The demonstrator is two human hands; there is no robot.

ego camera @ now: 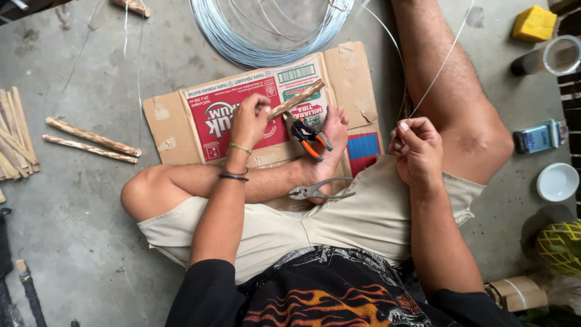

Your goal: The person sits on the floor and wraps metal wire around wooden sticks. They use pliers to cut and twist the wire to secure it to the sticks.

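Observation:
I sit on a concrete floor with a flattened cardboard box (175, 115) under my legs. My left hand (249, 119) grips one end of a short rough wooden stick (298, 99) that slants up to the right over the cardboard. My right hand (416, 147) pinches a thin silver wire (445, 60) that runs up to the right. Orange-handled pliers (310, 137) lie against my foot, and grey metal pliers (318, 191) rest by my ankle.
A large coil of silver wire (242, 45) lies at the top. Two sticks (91, 142) and a pile of sticks (15, 136) are on the left. At right are a yellow sponge (534, 23), a clear cup (560, 56), a small blue box (535, 138) and a white lid (557, 181).

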